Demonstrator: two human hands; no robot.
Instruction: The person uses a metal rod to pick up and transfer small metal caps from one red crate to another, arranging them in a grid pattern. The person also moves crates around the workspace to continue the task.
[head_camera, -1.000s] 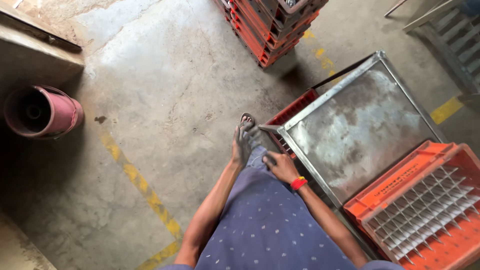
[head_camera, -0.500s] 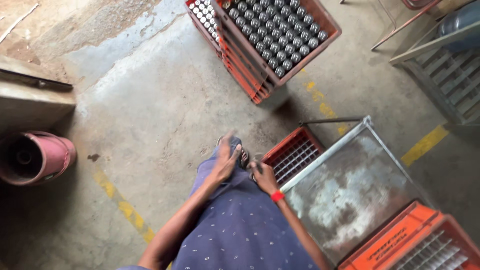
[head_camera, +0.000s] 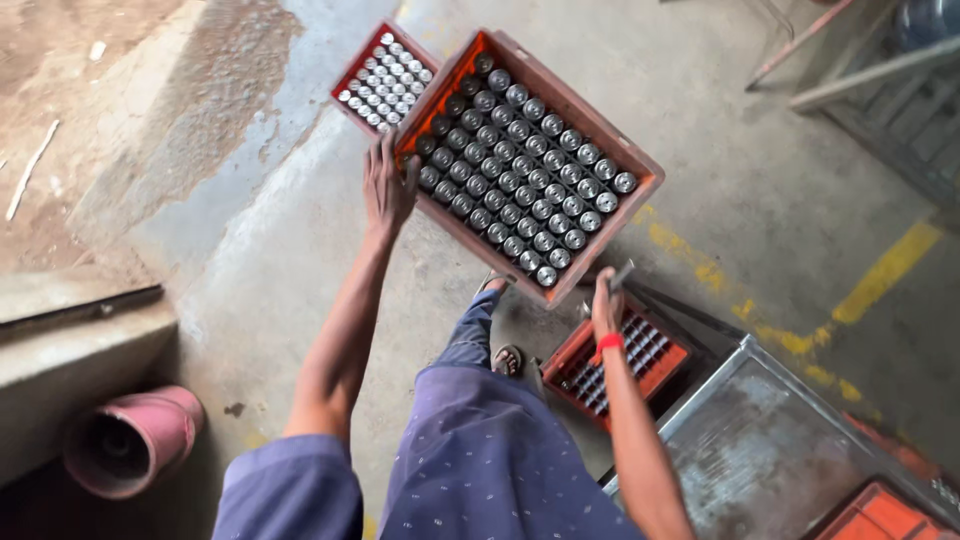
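A red-brown crate (head_camera: 640, 195) packed with several silver-capped bottles stands high in front of me, on top of a stack. My left hand (head_camera: 388, 188) lies against its left rim, fingers up and thumb over the edge. My right hand (head_camera: 604, 305), with a red wristband, holds the crate's near corner. A second red crate of capped bottles (head_camera: 352, 75) sits lower, behind the first on the left.
An empty red crate (head_camera: 580, 362) lies on the concrete floor by my sandalled foot (head_camera: 508, 358). A scuffed metal table (head_camera: 790, 450) stands at the lower right with an orange crate (head_camera: 880, 515) on it. A pink pipe end (head_camera: 130, 440) lies at the lower left. Yellow floor lines run right.
I have stepped toward the crate stack. Both hands rose from my thighs and went onto the top bottle crate, left at its rim, right at its near corner.
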